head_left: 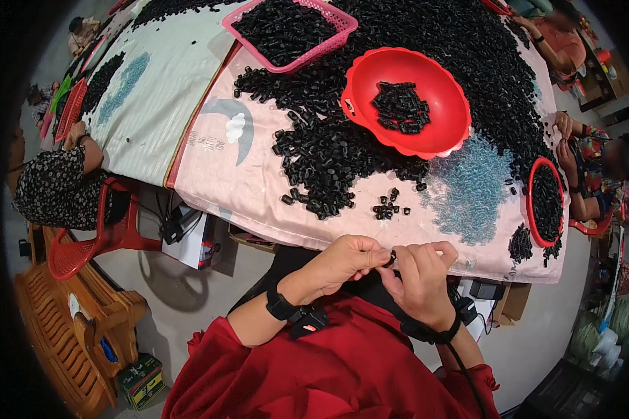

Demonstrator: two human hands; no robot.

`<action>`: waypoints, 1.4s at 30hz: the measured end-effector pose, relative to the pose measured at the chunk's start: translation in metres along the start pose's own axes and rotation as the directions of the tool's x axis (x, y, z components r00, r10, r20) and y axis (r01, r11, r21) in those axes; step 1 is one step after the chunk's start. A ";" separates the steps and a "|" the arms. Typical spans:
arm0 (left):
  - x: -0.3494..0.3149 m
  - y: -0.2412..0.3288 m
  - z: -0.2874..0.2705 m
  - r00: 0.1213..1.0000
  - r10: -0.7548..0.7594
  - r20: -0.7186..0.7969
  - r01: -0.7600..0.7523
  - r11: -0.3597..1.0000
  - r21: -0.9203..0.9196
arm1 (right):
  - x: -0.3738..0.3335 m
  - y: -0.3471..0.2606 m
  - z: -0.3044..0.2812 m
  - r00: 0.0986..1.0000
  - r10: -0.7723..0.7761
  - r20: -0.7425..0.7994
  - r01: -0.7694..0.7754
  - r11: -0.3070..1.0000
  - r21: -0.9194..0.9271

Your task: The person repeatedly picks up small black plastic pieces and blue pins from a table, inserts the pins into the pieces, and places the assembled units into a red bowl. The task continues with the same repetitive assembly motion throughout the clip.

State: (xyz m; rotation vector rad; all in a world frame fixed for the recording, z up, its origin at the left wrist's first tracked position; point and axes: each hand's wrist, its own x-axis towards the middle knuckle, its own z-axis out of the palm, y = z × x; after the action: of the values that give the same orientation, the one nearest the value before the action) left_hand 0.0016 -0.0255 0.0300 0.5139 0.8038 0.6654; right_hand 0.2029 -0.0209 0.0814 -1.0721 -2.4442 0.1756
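Black plastic, a small part point(391, 258) sits pinched between the fingertips of the left hand point(346, 262) and right hand point(423, 276), both closed on it just short of the table edge point(398, 269). Beyond the fingers lie loose parts point(388, 208); a firm, steady two-handed grip seems wise.

hands at work: 2, left hand point(342, 262) and right hand point(421, 274) | small black part pinched between them: 1 point(391, 259) | red bowl: 1 point(407, 101) | pink basket: 1 point(290, 31) | red round tray: 1 point(545, 202) | red plastic chair: 1 point(94, 237) | loose black parts on the cloth: too many to count point(328, 157) | wristbands: 2
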 end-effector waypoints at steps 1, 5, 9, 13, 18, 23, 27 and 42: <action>0.000 -0.001 0.001 1.000 -0.001 -0.003 0.001 1.000 -0.010 | 0.000 -0.001 0.001 1.000 -0.013 -0.016 0.013 1.000 -0.008; 0.000 -0.005 0.002 0.997 -0.071 0.017 0.073 0.993 -0.097 | -0.012 -0.008 0.008 0.998 -0.045 -0.033 0.043 0.998 -0.047; -0.001 -0.006 0.005 0.999 -0.038 -0.021 0.036 0.996 -0.085 | -0.011 -0.006 0.008 0.999 -0.005 -0.050 0.004 1.000 -0.028; 0.001 0.000 0.004 0.996 -0.081 -0.029 0.078 0.994 -0.070 | -0.003 0.005 -0.001 0.994 0.107 0.006 -0.107 0.991 0.079; 0.002 0.001 -0.005 0.997 -0.077 -0.017 0.076 0.995 -0.071 | -0.017 0.063 0.016 0.970 0.239 -0.046 -0.243 0.962 -0.126; 0.000 0.010 -0.001 0.998 -0.069 0.009 0.069 0.997 -0.028 | -0.010 0.080 0.023 0.973 0.230 -0.003 -0.212 0.894 -0.395; 0.001 0.002 -0.007 1.000 -0.017 -0.011 0.017 1.000 -0.015 | -0.014 0.078 0.026 0.975 0.218 -0.051 -0.223 0.930 -0.293; 0.003 -0.003 -0.004 0.981 0.179 0.079 -0.177 0.984 -0.035 | 0.012 0.080 0.060 0.878 0.385 -0.285 -0.449 0.869 -0.207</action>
State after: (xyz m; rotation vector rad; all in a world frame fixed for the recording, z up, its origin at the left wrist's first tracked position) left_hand 0.0011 -0.0252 0.0241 0.5883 0.6754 0.8144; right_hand 0.2217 0.0469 0.0094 -1.6414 -2.0296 -0.1470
